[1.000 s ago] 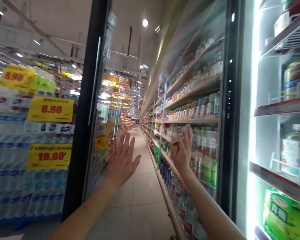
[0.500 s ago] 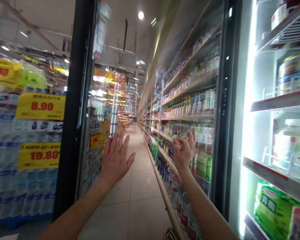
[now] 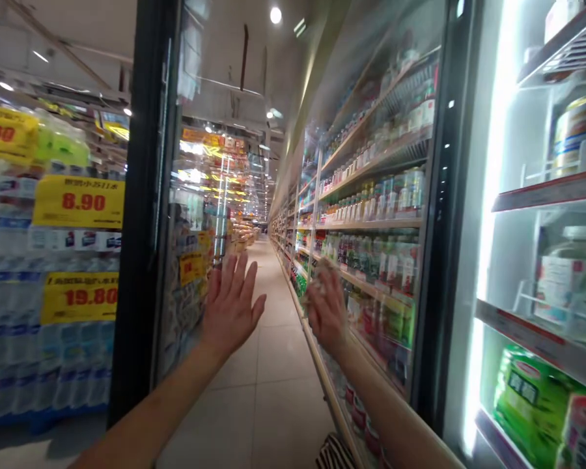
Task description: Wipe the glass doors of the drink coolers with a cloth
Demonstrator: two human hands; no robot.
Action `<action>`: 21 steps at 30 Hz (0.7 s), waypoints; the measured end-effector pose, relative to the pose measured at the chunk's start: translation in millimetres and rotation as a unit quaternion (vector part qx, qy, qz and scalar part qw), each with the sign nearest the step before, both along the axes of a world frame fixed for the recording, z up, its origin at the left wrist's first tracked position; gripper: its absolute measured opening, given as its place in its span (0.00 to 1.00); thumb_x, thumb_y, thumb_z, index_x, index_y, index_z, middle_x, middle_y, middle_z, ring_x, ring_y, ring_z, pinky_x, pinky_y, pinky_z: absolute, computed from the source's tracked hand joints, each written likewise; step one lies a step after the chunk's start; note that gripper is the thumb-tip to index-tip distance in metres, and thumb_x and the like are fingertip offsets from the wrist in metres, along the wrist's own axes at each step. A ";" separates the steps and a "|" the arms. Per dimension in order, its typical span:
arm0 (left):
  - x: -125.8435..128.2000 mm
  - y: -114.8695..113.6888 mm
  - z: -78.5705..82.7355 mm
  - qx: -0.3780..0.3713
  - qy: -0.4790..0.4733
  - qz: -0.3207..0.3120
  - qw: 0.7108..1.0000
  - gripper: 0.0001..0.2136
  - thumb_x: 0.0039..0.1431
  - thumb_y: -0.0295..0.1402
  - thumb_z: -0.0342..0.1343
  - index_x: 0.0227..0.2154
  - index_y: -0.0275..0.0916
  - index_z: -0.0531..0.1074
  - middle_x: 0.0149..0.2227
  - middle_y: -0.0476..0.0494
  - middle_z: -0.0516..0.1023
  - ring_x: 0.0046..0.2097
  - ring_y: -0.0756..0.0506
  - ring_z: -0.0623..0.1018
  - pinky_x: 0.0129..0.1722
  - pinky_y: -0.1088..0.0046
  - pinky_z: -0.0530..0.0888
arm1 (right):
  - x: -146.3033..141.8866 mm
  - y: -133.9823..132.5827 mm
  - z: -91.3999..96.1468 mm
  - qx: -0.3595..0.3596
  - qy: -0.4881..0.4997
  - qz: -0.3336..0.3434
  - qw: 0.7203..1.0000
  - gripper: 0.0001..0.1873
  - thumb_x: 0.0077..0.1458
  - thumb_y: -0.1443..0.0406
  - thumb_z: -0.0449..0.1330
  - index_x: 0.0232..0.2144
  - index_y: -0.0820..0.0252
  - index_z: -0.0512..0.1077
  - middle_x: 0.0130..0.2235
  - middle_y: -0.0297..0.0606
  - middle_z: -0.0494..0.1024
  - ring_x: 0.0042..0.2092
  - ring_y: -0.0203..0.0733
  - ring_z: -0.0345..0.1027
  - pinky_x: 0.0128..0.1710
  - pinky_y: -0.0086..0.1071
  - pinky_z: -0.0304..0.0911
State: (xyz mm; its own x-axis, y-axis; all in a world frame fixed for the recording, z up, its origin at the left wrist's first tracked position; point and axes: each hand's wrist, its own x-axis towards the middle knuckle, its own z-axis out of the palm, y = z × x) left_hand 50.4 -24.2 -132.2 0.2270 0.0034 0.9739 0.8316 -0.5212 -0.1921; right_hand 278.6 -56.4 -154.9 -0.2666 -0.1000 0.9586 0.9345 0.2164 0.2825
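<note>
A tall glass cooler door [image 3: 293, 163] with a black frame stands swung out in front of me. My left hand [image 3: 230, 306] is open, fingers spread, flat against the inner side of the glass. My right hand [image 3: 326, 311] is closed round a crumpled pale cloth [image 3: 318, 272] and presses it on the glass just right of the left hand. Through the pane I see the aisle and shelves of bottles.
The lit cooler [image 3: 542, 260] at right holds jars, tins and green packs on shelves. Stacked water bottles with yellow price signs [image 3: 78, 202] stand at left. A tiled aisle [image 3: 268, 365] runs ahead beside long drink shelves [image 3: 371, 221].
My right hand with the cloth has moved left and slightly down across the glass. The left hand has stayed flat on the pane.
</note>
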 end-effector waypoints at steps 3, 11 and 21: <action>-2.6 0.6 -1.7 0.007 0.008 -0.005 1.000 0.30 0.59 0.39 0.47 0.62 0.37 0.46 0.62 0.35 0.54 0.64 0.39 0.52 0.62 0.54 0.48 | 6.5 -2.7 -6.9 0.000 0.007 -0.033 0.999 0.23 0.54 0.69 0.53 0.52 0.53 0.64 0.62 0.42 0.55 0.64 0.52 0.44 0.57 0.53 0.54; 2.9 -1.9 -18.3 0.017 0.039 -0.010 0.999 0.31 0.61 0.37 0.46 0.63 0.38 0.38 0.61 0.38 0.57 0.64 0.41 0.53 0.62 0.55 0.46 | 7.0 -3.4 -7.3 0.038 0.142 -0.023 0.989 0.26 0.55 0.69 0.51 0.57 0.57 0.59 0.65 0.46 0.46 0.65 0.56 0.39 0.58 0.57 0.52; 9.1 -1.0 -33.9 0.008 0.049 -0.016 0.999 0.32 0.61 0.38 0.45 0.63 0.39 0.37 0.60 0.38 0.59 0.64 0.43 0.54 0.63 0.57 0.44 | 18.3 -8.3 -24.0 0.051 0.207 -0.057 0.975 0.28 0.55 0.69 0.50 0.59 0.59 0.54 0.65 0.49 0.46 0.65 0.57 0.40 0.57 0.60 0.51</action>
State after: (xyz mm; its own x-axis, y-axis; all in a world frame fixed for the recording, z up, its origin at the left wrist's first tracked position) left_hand 59.5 -25.2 -166.1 0.3206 -0.0211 0.9470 0.7910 -0.5441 -0.2799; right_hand 296.9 -64.7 -178.9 0.1256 -0.1930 0.9731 0.9895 0.0946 -0.1090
